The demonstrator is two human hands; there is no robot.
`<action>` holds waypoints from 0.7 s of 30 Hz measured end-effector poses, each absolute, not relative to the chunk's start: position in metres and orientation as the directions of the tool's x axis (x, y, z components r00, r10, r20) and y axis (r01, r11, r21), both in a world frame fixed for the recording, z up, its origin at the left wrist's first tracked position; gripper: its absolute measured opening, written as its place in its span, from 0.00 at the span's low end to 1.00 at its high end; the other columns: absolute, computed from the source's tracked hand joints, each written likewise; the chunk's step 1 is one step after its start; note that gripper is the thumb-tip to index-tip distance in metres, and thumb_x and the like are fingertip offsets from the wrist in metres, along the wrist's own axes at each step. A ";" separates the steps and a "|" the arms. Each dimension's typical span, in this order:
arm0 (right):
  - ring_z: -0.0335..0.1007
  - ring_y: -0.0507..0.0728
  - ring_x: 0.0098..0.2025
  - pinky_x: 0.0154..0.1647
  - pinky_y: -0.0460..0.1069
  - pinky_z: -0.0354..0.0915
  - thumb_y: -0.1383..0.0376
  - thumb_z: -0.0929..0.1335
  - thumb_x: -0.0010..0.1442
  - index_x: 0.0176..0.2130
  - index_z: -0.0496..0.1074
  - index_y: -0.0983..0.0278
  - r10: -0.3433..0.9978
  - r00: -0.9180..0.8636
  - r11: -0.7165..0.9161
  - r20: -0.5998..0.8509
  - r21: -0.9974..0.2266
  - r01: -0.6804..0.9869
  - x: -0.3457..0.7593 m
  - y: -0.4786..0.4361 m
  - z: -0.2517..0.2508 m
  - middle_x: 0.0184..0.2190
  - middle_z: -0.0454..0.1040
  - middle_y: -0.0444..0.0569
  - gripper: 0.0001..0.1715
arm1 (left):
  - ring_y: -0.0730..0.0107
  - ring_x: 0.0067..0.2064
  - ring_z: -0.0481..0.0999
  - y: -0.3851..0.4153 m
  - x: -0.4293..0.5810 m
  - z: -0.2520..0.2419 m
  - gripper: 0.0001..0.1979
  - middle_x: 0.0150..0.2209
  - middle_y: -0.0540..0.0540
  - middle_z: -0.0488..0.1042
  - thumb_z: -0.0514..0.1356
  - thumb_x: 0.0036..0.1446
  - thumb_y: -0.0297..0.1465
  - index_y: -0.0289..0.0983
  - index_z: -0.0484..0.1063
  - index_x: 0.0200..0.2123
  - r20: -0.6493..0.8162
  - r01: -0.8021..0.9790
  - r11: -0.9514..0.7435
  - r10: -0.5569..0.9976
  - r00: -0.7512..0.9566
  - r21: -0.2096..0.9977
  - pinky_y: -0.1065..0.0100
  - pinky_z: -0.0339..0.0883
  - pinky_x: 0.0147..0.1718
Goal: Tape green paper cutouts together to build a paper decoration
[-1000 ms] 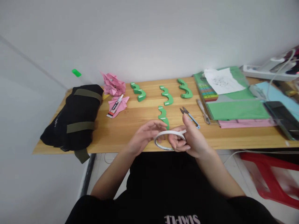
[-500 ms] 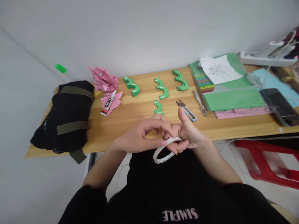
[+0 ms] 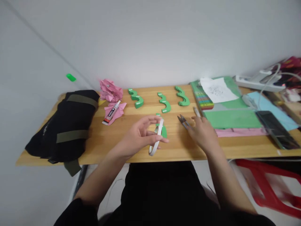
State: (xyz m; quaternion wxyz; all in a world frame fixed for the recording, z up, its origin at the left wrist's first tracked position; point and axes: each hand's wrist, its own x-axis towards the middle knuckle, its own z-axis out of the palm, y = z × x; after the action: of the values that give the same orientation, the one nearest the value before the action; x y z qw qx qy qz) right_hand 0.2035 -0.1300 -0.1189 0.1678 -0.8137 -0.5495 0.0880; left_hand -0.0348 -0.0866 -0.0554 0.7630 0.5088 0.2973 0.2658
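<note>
My left hand (image 3: 138, 135) grips the tape (image 3: 161, 126) over the table (image 3: 182, 147), a ring likely light, springy and best pinched by its edges; my right hand (image 3: 204, 130), grip unclear, reaches the snips (image 3: 183, 121).

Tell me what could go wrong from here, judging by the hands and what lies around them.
The right hand covers the handles of the snips, whose blades are apart; a fingertip sliding forward might get nicked.
That hand is also close to the slim white tool, which it could knock.
The left hand holds the white tape roll by its fingers; if it slips, it might disturb the nearest green piece.
</note>
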 end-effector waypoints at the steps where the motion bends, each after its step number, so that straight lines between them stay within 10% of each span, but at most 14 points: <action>1: 0.71 0.67 0.48 0.45 0.56 0.64 0.68 0.65 0.59 0.50 0.70 0.71 0.944 0.325 -0.328 -0.058 -0.270 0.905 0.207 -0.129 -0.120 0.46 0.74 0.65 0.19 | 0.66 0.36 0.83 -0.084 -0.033 -0.054 0.21 0.60 0.40 0.63 0.68 0.51 0.29 0.40 0.66 0.47 -0.196 -0.106 0.348 0.725 0.660 0.932 0.72 0.75 0.27; 7: 0.74 0.65 0.41 0.39 0.53 0.65 0.75 0.64 0.54 0.41 0.73 0.72 0.951 0.261 -0.286 -0.164 -0.153 0.946 0.209 -0.130 -0.120 0.39 0.76 0.63 0.14 | 0.58 0.41 0.83 -0.072 -0.027 -0.041 0.21 0.63 0.36 0.58 0.68 0.49 0.29 0.38 0.66 0.46 -0.213 -0.118 0.339 0.786 0.580 0.933 0.73 0.75 0.24; 11: 0.74 0.58 0.35 0.37 0.50 0.66 0.64 0.62 0.61 0.37 0.74 0.64 0.992 0.125 -0.119 -0.024 -0.509 0.853 0.220 -0.131 -0.097 0.35 0.77 0.53 0.12 | 0.54 0.43 0.82 -0.066 -0.025 -0.039 0.24 0.60 0.38 0.62 0.69 0.48 0.28 0.39 0.64 0.47 -0.203 -0.131 0.335 0.791 0.577 0.933 0.72 0.76 0.24; 14: 0.68 0.54 0.25 0.25 0.47 0.62 0.47 0.57 0.66 0.32 0.77 0.63 0.997 0.036 0.025 0.065 -0.747 0.665 0.219 -0.131 -0.070 0.22 0.71 0.47 0.31 | 0.52 0.45 0.82 -0.064 -0.022 -0.036 0.22 0.54 0.39 0.67 0.67 0.50 0.27 0.39 0.63 0.47 -0.201 -0.105 0.331 0.764 0.613 0.938 0.70 0.77 0.26; 21: 0.62 0.50 0.19 0.20 0.46 0.58 0.40 0.61 0.61 0.23 0.79 0.62 0.998 -0.006 0.048 0.057 -0.757 0.651 0.194 -0.111 -0.040 0.15 0.69 0.44 0.35 | 0.54 0.46 0.82 -0.061 -0.013 -0.030 0.21 0.60 0.38 0.60 0.64 0.52 0.22 0.39 0.63 0.49 -0.169 -0.072 0.279 0.744 0.647 0.957 0.72 0.78 0.28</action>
State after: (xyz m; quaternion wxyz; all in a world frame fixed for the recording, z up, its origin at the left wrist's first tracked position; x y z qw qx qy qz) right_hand 0.1944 -0.1114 -0.0401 0.3124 -0.6318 -0.6528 0.2776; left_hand -0.0125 -0.0606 -0.0297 0.7349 0.5322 0.3157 0.2776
